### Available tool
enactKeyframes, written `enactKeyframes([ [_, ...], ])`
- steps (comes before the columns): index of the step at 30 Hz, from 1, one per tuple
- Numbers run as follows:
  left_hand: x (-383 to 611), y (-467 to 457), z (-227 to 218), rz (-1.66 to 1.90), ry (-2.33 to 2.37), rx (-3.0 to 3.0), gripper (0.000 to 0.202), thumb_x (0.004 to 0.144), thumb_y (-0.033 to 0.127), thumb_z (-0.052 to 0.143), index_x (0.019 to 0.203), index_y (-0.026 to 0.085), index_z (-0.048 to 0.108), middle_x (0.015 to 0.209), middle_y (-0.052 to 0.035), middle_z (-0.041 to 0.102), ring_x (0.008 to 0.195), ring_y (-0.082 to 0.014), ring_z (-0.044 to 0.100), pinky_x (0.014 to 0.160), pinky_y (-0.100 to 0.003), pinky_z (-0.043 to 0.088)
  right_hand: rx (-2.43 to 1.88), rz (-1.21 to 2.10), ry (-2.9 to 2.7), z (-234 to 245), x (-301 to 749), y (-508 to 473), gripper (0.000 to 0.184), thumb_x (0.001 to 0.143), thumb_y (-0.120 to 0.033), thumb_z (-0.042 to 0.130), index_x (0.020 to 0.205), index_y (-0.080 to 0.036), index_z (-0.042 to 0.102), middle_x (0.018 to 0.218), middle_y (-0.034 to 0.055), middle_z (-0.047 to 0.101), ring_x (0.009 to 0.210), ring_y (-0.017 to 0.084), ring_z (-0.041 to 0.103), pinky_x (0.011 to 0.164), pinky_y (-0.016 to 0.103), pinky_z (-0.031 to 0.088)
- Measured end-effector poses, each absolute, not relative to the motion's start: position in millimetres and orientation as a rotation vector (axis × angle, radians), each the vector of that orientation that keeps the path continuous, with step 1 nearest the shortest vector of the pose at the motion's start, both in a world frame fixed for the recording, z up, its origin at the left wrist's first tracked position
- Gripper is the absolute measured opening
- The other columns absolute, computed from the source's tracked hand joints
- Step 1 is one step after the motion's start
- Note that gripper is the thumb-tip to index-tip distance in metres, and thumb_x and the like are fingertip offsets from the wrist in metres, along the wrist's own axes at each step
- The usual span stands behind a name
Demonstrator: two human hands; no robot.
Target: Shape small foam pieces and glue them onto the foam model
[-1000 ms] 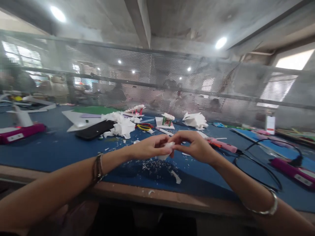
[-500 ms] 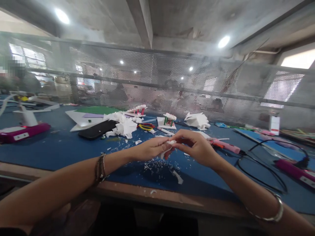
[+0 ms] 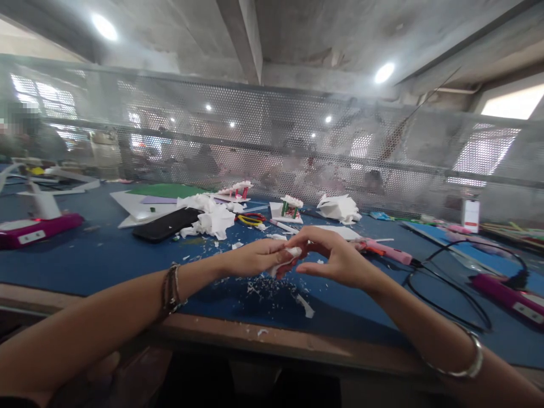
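Observation:
My left hand [image 3: 254, 258] is closed on a small white piece of what looks like paper or foam [image 3: 287, 260], pinched between thumb and fingers above the table. My right hand [image 3: 338, 259] is right beside it, thumb and fingers spread apart. Its fingertips reach close to the piece; whether they touch it I cannot tell. Below both hands, fine white crumbs [image 3: 272, 290] and a torn white strip [image 3: 305, 306] lie on the blue tabletop [image 3: 204, 303].
Beyond my hands are torn white scraps [image 3: 216, 220], a black phone-like slab [image 3: 165, 224], yellow-handled pliers [image 3: 250, 220] and a small model with green posts [image 3: 290, 209]. On the right lie a pink glue gun [image 3: 395, 255], its black cable and a magenta power strip [image 3: 505, 297].
My right thumb has come away from the white piece and dropped lower, so the right hand has opened. The left hand still holds the piece, which shows more of its surface.

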State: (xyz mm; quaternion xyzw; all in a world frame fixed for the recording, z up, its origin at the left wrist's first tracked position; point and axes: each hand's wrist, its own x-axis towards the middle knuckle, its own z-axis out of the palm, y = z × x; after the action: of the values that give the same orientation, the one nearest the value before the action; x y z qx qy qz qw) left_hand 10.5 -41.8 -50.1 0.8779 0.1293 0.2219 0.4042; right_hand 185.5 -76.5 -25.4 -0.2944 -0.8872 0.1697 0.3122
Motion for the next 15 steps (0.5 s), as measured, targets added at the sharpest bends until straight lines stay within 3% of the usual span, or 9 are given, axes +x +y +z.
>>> enactKeyframes([
  [5, 10.7, -41.0, -53.7, 0.503, 0.212, 2.066, 0.036, 0.078, 0.049, 0.038, 0.066, 0.015, 0.043, 0.056, 0.0022, 0.043, 0.051, -0.0067, 0.041, 0.049, -0.020, 0.032, -0.778, 0.414, -2.286, -27.6, 181.1, -76.6, 0.014, 0.071, -0.027, 0.056, 0.075, -0.014, 0.059, 0.063, -0.0006, 0.054, 0.056, 0.006, 0.048, 0.053, 0.020, 0.040],
  [15, 7.7, -41.0, -54.7, 0.353, 0.148, 1.755, 0.031, 0.073, 0.045, 0.051, 0.066, 0.016, 0.045, 0.051, 0.0058, 0.037, 0.047, -0.0059, 0.039, 0.046, -0.019, 0.029, -0.662, 0.319, -2.447, -20.8, 184.2, -80.9, 0.015, 0.074, -0.026, 0.054, 0.084, -0.017, 0.060, 0.067, -0.0004, 0.056, 0.061, 0.007, 0.048, 0.056, 0.021, 0.038],
])
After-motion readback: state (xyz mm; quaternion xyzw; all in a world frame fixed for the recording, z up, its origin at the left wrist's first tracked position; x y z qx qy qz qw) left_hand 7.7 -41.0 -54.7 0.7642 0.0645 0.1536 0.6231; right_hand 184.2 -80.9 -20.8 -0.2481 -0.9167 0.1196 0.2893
